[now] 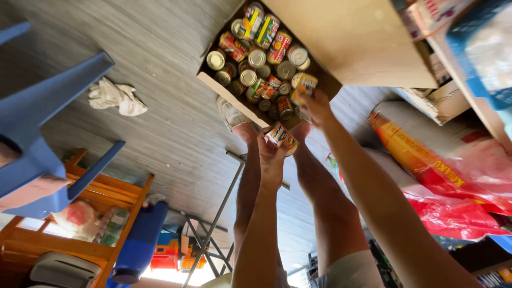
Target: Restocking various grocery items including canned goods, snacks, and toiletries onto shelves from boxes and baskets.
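My left hand (271,160) grips a small labelled tin can (281,135); my right hand (316,105), at one o'clock, clasps another can (303,85) over the cardboard box (234,97).

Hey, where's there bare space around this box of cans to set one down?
Bare grey floor lies left of the cardboard box, between it and the white cloth. The box's open flap is bare too. Inside, cans are packed tight. Right of it, sacks and cartons crowd in. The left hand and right hand each hold a can.
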